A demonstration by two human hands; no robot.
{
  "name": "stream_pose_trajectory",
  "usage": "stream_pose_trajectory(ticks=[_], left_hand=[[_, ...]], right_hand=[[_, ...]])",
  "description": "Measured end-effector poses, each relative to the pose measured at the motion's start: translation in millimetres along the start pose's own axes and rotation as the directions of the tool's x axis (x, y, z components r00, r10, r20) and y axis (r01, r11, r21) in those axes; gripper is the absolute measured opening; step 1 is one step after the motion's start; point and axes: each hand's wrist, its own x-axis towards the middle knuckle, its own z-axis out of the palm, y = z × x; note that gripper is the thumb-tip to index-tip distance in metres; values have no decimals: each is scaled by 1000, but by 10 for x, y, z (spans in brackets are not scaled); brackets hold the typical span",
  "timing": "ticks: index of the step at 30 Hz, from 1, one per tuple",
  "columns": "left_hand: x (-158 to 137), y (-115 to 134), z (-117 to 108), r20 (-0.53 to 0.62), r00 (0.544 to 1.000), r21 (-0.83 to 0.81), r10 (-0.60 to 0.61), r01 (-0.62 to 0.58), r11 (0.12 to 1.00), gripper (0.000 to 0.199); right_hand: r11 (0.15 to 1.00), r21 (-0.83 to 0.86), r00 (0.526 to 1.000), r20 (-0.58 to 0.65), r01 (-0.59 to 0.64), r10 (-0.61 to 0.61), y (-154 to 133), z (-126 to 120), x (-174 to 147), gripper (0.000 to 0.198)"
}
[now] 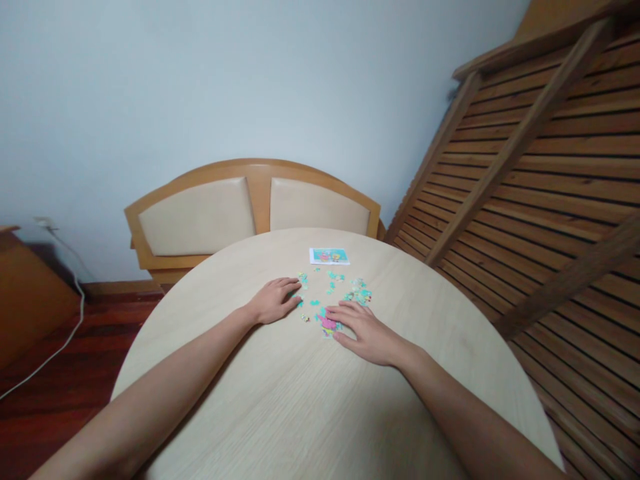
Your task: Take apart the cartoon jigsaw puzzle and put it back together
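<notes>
Several small jigsaw puzzle pieces (357, 292), mostly turquoise, lie scattered over the middle of a round wooden table (250, 400). My left hand (274, 300) rests palm down on the left side of them, its fingers stretched out by a few turquoise pieces. My right hand (367, 333) lies with fingers apart at a joined pink and yellow puzzle section (327, 323), its fingertips touching or just over it. Part of that section is hidden under the fingers. Beyond the pieces lies a picture card (329, 256) with pink and yellow figures on turquoise.
A wooden headboard (261, 193) with two cream panels stands behind the table, against the pale wall. On the right leans a large slatted wooden frame (525, 173). A white cable (75, 327) runs down to the dark red floor at left, near a wooden cabinet (35, 300).
</notes>
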Motion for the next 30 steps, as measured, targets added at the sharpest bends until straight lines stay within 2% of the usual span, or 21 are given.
stream_pose_trajectory(ticks=[4,7,11,13,16,18,21,24,27,30], left_hand=[[7,38,-9,-27,1000,-3,-1,1,1000,32],[-2,57,-26,-37,999,-15,19,-20,1000,37],[-9,53,-33,39,992,-45,121,-119,992,49],[-8,53,-34,86,984,-56,158,-153,987,48],[-7,68,-39,86,982,-60,171,-166,984,45],[-9,82,-46,71,982,-59,176,-172,983,45],[-17,97,-60,67,980,-62,185,-181,982,45],[-24,116,-77,67,977,-80,203,-198,977,46],[-29,194,-101,75,971,-93,228,-221,971,48],[-35,343,-129,104,955,-103,278,-268,958,50]], right_hand=[[1000,8,1000,-2,1,-1,-5,-2,1,45],[1000,16,1000,1,-3,3,3,2,3,45],[1000,18,1000,8,-11,11,10,11,3,46],[1000,15,1000,21,-12,11,-1,8,3,46],[1000,-15,999,29,-16,16,-11,-3,2,49],[996,-62,998,-5,-68,67,14,-10,-2,54],[963,-133,971,-83,-235,225,120,-11,-24,64],[926,-166,941,-65,-338,331,246,-10,-62,69],[937,-155,949,-22,-313,313,296,-11,-88,70],[957,-136,967,-34,-255,253,266,-6,-72,66]])
